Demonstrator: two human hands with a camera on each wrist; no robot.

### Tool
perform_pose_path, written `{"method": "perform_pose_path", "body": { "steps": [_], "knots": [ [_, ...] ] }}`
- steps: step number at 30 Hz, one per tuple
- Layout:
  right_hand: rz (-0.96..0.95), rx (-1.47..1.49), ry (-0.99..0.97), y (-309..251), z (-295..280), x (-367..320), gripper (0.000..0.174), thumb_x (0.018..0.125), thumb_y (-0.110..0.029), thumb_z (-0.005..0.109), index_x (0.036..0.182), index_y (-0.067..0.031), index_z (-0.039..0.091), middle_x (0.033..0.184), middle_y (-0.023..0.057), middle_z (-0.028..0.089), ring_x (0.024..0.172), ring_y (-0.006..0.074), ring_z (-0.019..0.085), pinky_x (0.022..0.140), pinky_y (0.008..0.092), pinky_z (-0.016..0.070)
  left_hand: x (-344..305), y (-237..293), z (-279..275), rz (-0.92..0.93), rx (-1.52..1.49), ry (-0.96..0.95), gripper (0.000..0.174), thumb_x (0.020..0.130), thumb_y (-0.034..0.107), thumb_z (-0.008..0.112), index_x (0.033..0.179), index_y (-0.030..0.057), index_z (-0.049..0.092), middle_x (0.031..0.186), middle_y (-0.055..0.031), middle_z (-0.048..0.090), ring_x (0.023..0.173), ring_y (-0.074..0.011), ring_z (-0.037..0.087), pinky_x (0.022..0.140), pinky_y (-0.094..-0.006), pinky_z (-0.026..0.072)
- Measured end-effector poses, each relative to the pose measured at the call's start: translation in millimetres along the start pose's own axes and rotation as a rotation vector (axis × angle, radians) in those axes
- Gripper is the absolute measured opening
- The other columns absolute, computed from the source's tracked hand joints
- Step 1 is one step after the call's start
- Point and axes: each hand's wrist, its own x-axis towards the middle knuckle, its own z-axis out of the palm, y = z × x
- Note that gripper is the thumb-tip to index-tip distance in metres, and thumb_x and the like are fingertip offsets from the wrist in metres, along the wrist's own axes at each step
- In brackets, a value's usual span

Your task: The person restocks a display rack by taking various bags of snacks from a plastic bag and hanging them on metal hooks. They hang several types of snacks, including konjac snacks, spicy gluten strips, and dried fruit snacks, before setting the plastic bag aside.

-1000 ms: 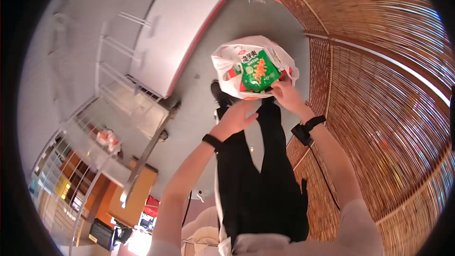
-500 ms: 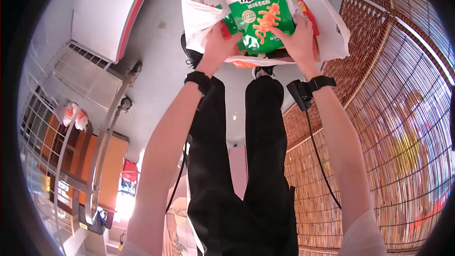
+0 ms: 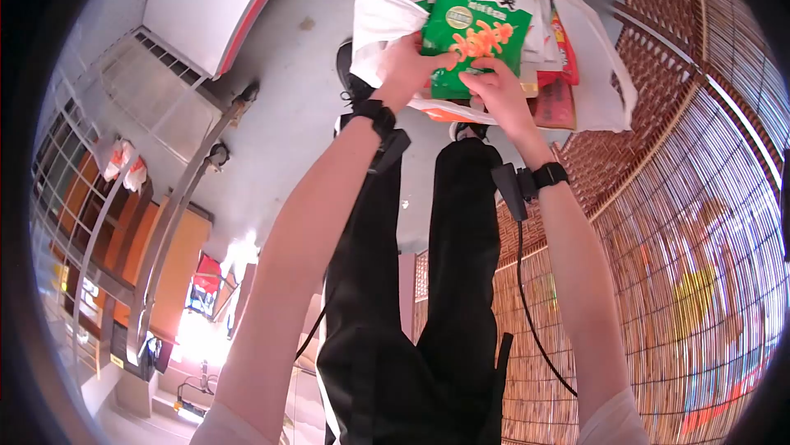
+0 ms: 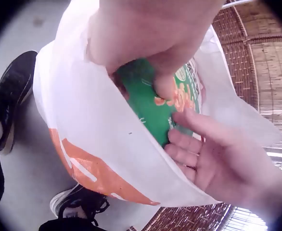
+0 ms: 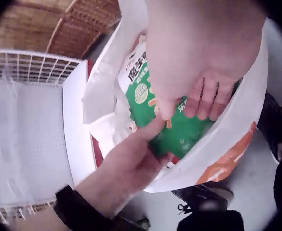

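Fingers (image 5: 153, 166) round a green packet (image 3: 471, 29), left hand (image 3: 405, 68) (thumb (image 3: 443, 60) foremost) angled inward.

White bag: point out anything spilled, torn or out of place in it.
Nothing stands out: no spill or tear shows. The green packet tilts slightly over other packs in the bag, but the left hand and right hand touch it, so that seems ordinary.

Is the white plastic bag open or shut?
Open: the white plastic bag gapes widely, showing a green-and-white snack packet inside.
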Motion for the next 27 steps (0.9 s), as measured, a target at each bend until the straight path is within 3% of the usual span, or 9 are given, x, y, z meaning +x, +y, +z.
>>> {"method": "perform_pose_path", "body": {
  "steps": [3,5,9,13,19,20,22,25,27],
  "knots": [
    [0.002,-0.112,-0.01,9,11,7,0.04,0.087,-0.03,0.07,0.114,-0.0025,0.061,0.09,0.0107,0.069,0.084,0.0169,0.064,0.076,0.0295,0.0504,4,-6,2,0.091,0.311,0.138,0.046,0.064,0.031,0.083,0.094,0.0011,0.068,0.075,-0.0095,0.07,0.073,-0.0216,0.069,0.068,-0.0356,0.0534],
    [-0.153,-0.227,0.206,10,6,7,0.038,0.085,-0.028,0.07,0.109,0.0002,0.063,0.085,0.0115,0.067,0.08,0.0183,0.062,0.074,0.0312,0.0491,3,-12,3,0.121,0.311,0.175,0.045,0.063,0.031,0.083,0.092,0.0003,0.068,0.073,-0.0118,0.069,0.072,-0.0244,0.068,0.069,-0.0376,0.0529],
    [-0.403,-0.574,0.669,25,-42,23,0.058,0.083,-0.036,0.072,0.121,0.0052,0.056,0.122,0.0244,0.055,0.113,0.0314,0.053,0.094,0.0395,0.043,-15,-13,-8,0.044,0.353,0.189,0.044,0.063,0.031,0.082,0.089,-0.0006,0.067,0.071,-0.0141,0.066,0.072,-0.0292,0.067,0.071,-0.0404,0.0521],
    [-0.267,-0.722,0.553,15,-80,30,0.073,0.081,-0.043,0.072,0.129,0.0067,0.05,0.132,0.0274,0.047,0.124,0.0361,0.046,0.102,0.0419,0.0384,-37,-26,-21,0.145,0.324,0.34,0.04,0.068,0.028,0.079,0.09,-0.0022,0.066,0.081,-0.0193,0.067,0.083,-0.0344,0.066,0.079,-0.042,0.051],
    [-0.144,-0.86,0.261,-25,-84,38,0.074,0.079,-0.044,0.074,0.127,0.0073,0.052,0.116,0.0219,0.061,0.106,0.0319,0.061,0.094,0.0394,0.0461,-59,-28,-29,-0.012,0.292,0.391,0.039,0.073,0.025,0.075,0.098,-0.0033,0.064,0.09,-0.0239,0.067,0.09,-0.0377,0.065,0.083,-0.0432,0.0498],
    [-0.147,-0.873,0.263,-30,-77,36,0.074,0.079,-0.044,0.074,0.127,0.0073,0.052,0.116,0.0219,0.061,0.106,0.0319,0.061,0.094,0.0394,0.0461,-57,-38,-26,0.058,0.314,0.466,0.036,0.073,0.03,0.075,0.087,-0.0019,0.064,0.077,-0.0195,0.066,0.074,-0.0337,0.065,0.069,-0.0411,0.0495],
    [-0.135,-0.718,0.257,-46,-54,21,0.062,0.082,-0.042,0.073,0.12,0.0035,0.058,0.117,0.0169,0.064,0.105,0.0234,0.063,0.087,0.0361,0.0488,-63,-36,-29,0.055,0.252,0.415,0.035,0.075,0.029,0.073,0.089,-0.0021,0.064,0.078,-0.0191,0.066,0.074,-0.0329,0.065,0.07,-0.0402,0.0496],
    [0.006,-0.335,0.212,-33,-49,31,0.063,0.08,-0.036,0.076,0.124,0.0037,0.054,0.12,0.0143,0.063,0.108,0.0215,0.062,0.089,0.0352,0.0492,-78,-31,-32,0.058,0.087,0.349,0.035,0.078,0.027,0.071,0.095,-0.0024,0.064,0.081,-0.018,0.067,0.076,-0.0303,0.065,0.072,-0.0382,0.0499],
    [0.049,-0.33,0.251,-26,-48,39,0.065,0.08,-0.034,0.077,0.127,0.0036,0.051,0.123,0.0142,0.061,0.111,0.0221,0.06,0.091,0.0354,0.0491,-87,-29,-36,0.069,-0.02,0.332,0.035,0.079,0.026,0.07,0.099,-0.0025,0.063,0.082,-0.0174,0.067,0.078,-0.0286,0.066,0.074,-0.0372,0.05]
  ]
}}
